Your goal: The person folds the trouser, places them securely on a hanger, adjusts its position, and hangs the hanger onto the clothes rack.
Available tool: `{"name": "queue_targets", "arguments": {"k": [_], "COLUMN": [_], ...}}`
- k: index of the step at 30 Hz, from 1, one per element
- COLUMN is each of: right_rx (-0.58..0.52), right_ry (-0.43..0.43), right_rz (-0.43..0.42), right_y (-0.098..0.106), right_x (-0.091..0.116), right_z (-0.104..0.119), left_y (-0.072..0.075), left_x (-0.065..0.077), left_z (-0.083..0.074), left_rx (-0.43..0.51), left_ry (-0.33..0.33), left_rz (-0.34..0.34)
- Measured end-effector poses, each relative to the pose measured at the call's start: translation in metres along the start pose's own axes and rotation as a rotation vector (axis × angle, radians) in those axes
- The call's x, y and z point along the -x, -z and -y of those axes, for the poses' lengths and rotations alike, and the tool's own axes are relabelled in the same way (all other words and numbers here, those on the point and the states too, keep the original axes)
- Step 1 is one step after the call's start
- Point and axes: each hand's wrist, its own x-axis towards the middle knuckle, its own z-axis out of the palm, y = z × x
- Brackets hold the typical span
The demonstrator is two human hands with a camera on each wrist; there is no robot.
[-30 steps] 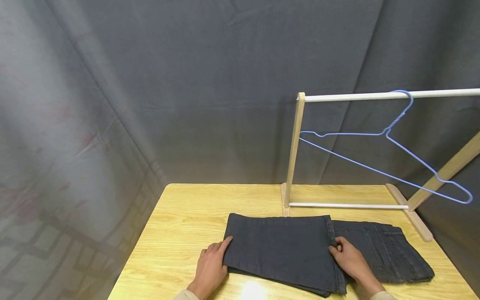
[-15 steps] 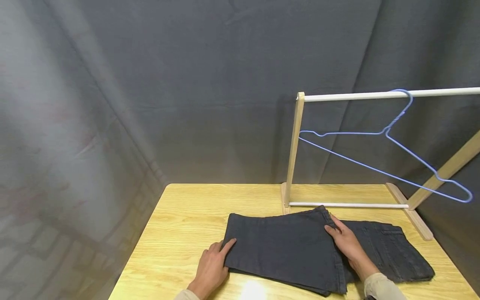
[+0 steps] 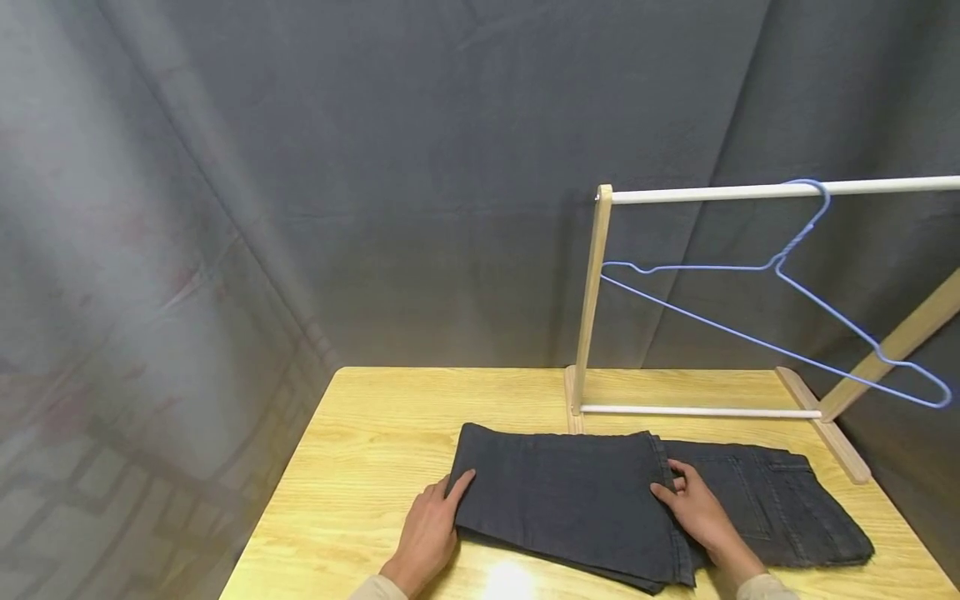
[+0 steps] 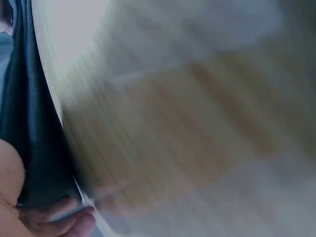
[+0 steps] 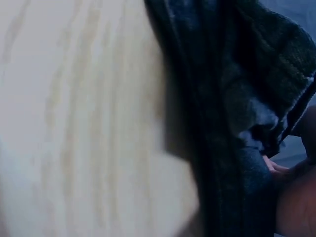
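A pair of dark jeans (image 3: 562, 500) lies folded on the table, its legs doubled back over to the left of the waist part. My left hand (image 3: 427, 533) grips the folded left edge, thumb on top. In the left wrist view its fingers (image 4: 81, 222) reach under the dark cloth. My right hand (image 3: 697, 512) pinches the leg hems near their middle, thumb on the upper layer. In the right wrist view the cloth (image 5: 217, 123) hides most of that hand's fingers. To the right of it lies the seat of the jeans with a back pocket.
A wooden rack (image 3: 592, 300) with white rods stands at the table's back right. From its top rod hangs a blue wire hanger (image 3: 780, 262). The light wood table (image 3: 390, 417) shows bare surface left of the jeans. Grey curtains (image 3: 450, 167) enclose the back and side.
My right hand went to the far corner of the hems, which rose, then came back toward me to the middle as the corner dropped flat. My left hand has stayed at the fold.
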Motion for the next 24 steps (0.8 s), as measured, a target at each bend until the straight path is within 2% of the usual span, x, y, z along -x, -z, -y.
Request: {"name": "queue_targets", "arguments": {"k": [5, 10, 14, 16, 18, 22, 24], "right_rx": [0.004, -0.009, -0.015, -0.014, -0.012, -0.010, -0.020], "right_ry": [0.014, 0.023, 0.059, 0.073, 0.078, 0.088, 0.081], "right_rz": [-0.019, -0.040, -0.062, -0.065, -0.069, -0.085, -0.078], "right_y": [-0.007, -0.018, -0.035, -0.043, -0.049, -0.056, -0.056], "right_x": [0.001, 0.003, 0.006, 0.007, 0.007, 0.004, 0.003], "right_z": [-0.002, 0.001, 0.008, 0.013, 0.015, 0.019, 0.020], "left_y": [0.013, 0.034, 0.049, 0.053, 0.051, 0.030, 0.020], "left_x": [-0.005, -0.011, -0.010, -0.006, -0.002, 0.010, 0.015], "left_z": [-0.002, 0.003, 0.014, 0.020, 0.027, 0.038, 0.041], "left_rx": [0.007, -0.020, -0.053, -0.073, -0.107, -0.226, -0.265], "left_ry": [-0.042, -0.102, -0.073, -0.033, 0.008, 0.071, 0.081], "left_rz": [-0.124, -0.246, -0.287, -0.262, -0.204, 0.002, 0.068]}}
